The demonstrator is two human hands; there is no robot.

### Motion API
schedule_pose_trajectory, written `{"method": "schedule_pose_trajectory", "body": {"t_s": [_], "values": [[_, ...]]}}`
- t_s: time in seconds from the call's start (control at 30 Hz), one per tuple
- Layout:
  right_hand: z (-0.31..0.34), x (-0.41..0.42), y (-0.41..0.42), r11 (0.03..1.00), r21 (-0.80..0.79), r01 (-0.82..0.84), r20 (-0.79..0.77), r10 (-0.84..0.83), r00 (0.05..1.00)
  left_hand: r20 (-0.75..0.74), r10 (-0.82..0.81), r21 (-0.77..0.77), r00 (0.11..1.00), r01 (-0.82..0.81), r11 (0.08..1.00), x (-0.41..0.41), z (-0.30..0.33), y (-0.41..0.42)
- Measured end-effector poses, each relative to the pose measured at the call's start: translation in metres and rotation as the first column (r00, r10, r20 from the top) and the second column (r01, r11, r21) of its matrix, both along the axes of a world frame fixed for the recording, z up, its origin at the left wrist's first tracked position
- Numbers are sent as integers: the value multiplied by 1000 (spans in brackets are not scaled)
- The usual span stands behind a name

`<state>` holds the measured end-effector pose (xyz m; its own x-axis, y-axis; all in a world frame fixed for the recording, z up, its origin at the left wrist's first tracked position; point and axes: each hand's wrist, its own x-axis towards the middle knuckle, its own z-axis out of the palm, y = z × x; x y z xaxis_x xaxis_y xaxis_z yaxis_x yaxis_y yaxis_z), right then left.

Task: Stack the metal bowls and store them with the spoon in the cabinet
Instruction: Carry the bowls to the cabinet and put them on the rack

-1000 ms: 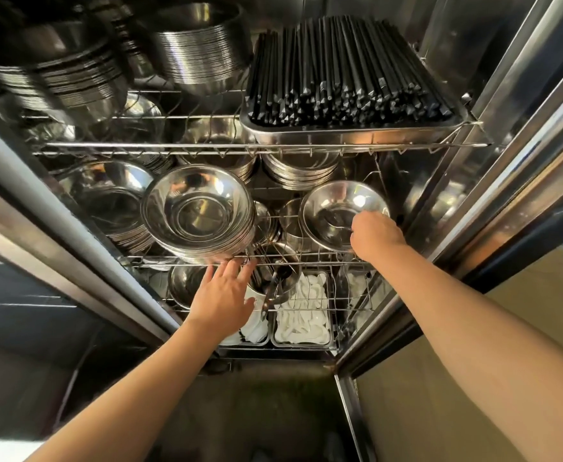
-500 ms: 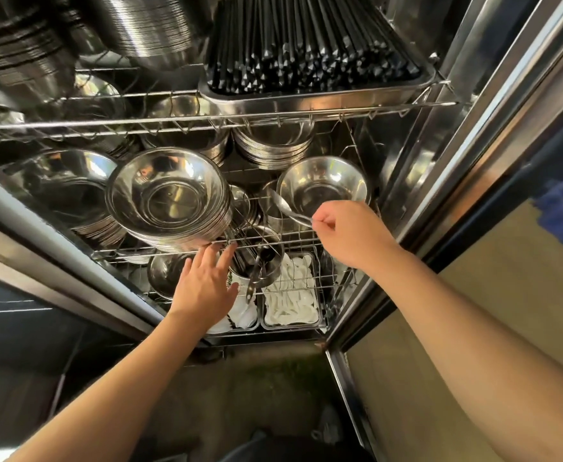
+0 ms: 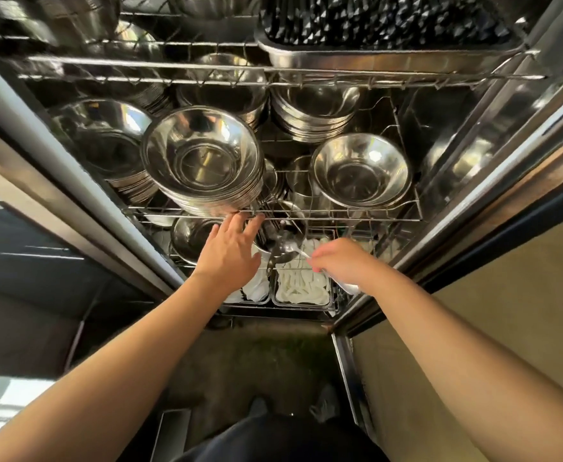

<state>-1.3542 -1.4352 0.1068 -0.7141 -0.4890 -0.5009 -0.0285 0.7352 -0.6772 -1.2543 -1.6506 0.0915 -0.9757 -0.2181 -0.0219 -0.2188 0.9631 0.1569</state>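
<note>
2 hands at cabinet: left hand (image 3: 228, 248) spread on shelf rail (image 3: 340, 217); right hand (image 3: 338, 263) apparently pinching spoon (image 3: 290, 250).

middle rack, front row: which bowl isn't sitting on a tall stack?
The bowl at front right. The front-centre stack and the left stack show many nested rims beneath; this one shows almost none.

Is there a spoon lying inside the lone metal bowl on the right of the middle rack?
No, that bowl is empty; the right hand holds the spoon lower down.
</note>
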Motion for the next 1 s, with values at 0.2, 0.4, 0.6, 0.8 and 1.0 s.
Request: {"method": "schedule_pose_trajectory", "body": {"t_s": [0.2,0.4,0.6,0.8,1.0], "values": [[-47,-15,-36,947,30,321,288,-316,904,5,-4,19,1000,4,1000,2,2,1],[-76,-38,-60,926,114,359,292,-377,879,12,13,24,1000,-14,1000,1,1,3],[-95,-54,-71,934,70,350,279,-355,892,8,32,38,999,-33,999,1,2,6],[-102,-60,-78,921,60,385,297,-385,874,-4,41,52,999,-41,998,2,3,8],[-114,-59,-87,867,91,490,297,-493,818,5,47,54,999,-47,997,1,5,9]]}}
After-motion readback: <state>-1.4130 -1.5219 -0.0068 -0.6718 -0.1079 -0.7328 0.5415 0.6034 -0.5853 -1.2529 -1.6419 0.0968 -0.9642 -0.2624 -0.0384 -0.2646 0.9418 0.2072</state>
